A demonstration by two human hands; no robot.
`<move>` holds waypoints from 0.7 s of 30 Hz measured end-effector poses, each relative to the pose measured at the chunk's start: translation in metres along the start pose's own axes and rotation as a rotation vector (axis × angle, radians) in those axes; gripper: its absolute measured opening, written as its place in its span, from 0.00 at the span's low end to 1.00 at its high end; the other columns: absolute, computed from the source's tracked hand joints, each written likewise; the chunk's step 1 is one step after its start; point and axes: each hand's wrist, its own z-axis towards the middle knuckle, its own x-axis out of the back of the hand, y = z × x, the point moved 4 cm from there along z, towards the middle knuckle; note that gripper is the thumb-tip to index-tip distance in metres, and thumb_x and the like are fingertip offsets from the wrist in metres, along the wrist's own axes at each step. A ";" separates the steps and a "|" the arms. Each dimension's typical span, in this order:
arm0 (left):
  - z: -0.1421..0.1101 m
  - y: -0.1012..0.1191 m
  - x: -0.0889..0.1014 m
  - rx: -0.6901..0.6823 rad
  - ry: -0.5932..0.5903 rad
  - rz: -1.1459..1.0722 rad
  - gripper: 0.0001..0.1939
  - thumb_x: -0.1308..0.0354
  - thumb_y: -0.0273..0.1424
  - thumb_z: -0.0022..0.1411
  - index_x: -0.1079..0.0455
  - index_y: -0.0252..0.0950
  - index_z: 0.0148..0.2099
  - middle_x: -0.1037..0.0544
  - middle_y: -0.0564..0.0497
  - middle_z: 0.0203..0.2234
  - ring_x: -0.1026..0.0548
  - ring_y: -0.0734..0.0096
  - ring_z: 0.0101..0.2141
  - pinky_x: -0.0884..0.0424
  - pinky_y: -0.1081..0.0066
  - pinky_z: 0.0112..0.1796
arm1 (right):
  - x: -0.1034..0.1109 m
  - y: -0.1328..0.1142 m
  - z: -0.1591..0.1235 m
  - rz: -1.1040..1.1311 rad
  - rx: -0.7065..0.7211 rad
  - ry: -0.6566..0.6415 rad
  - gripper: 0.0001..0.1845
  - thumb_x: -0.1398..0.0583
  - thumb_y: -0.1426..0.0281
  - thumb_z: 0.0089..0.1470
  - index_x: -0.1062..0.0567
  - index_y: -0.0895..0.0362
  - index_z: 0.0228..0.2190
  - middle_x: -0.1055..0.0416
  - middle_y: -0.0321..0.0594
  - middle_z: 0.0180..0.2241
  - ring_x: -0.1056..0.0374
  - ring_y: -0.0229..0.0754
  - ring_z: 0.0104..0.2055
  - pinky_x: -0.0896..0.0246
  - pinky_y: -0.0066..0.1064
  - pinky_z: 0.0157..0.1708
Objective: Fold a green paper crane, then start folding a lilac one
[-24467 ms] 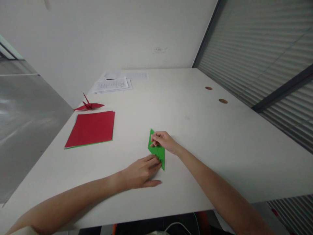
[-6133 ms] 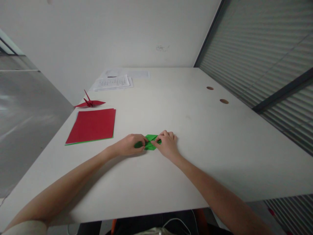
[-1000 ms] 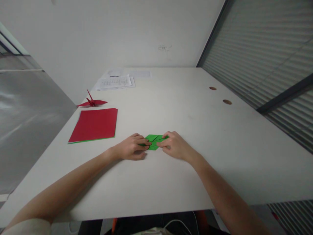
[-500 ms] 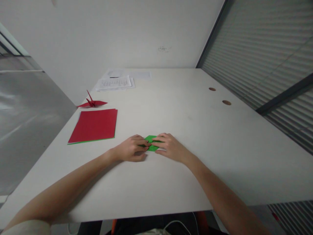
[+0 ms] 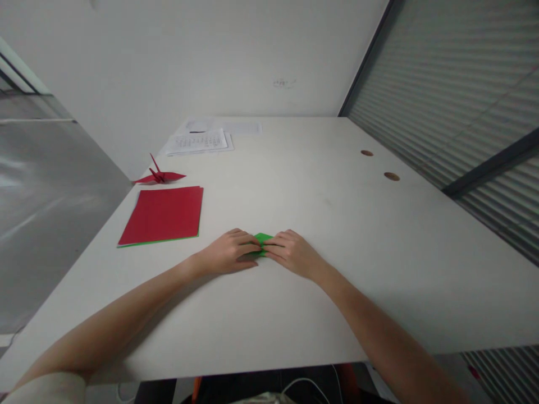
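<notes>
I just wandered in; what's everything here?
table: one, white, centre
folded paper: one, green, table's near part
paper stack: one, red over green, left
paper crane: one, red, behind the paper stack
printed sheets: several, white, far left
round openings: two, brown, right side
wall: one, white, back
blinds: count unclear, grey, right
panel: one, shiny grey, left
cable: at least one, white, below
sleeve: one, pale, lower left
left hand: one, bare, on the folded paper's left
right hand: one, bare, on its right

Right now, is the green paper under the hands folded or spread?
Folded: the green paper shows a peaked far edge and looks much smaller than the red sheet. The left hand and right hand hide its sides.
</notes>
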 end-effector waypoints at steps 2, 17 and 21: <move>-0.001 -0.001 -0.001 -0.005 0.025 0.060 0.12 0.48 0.33 0.68 0.29 0.35 0.50 0.21 0.44 0.41 0.24 0.66 0.41 0.30 0.64 0.45 | 0.002 0.001 0.000 -0.007 -0.009 0.006 0.16 0.48 0.65 0.66 0.22 0.56 0.39 0.22 0.44 0.37 0.32 0.43 0.40 0.44 0.36 0.41; -0.014 0.032 0.033 0.042 0.616 0.545 0.27 0.37 0.30 0.58 0.36 0.52 0.59 0.26 0.48 0.41 0.30 0.57 0.44 0.38 0.51 0.49 | 0.007 0.026 -0.003 0.931 -0.635 0.373 0.14 0.36 0.57 0.51 0.27 0.56 0.28 0.28 0.36 0.26 0.32 0.39 0.28 0.35 0.32 0.29; -0.011 0.031 0.025 -0.001 0.494 0.447 0.26 0.40 0.30 0.60 0.38 0.49 0.60 0.26 0.47 0.41 0.30 0.59 0.44 0.36 0.55 0.46 | -0.012 0.029 -0.004 1.290 -0.789 0.291 0.22 0.30 0.58 0.40 0.28 0.56 0.34 0.23 0.37 0.29 0.26 0.42 0.30 0.28 0.35 0.32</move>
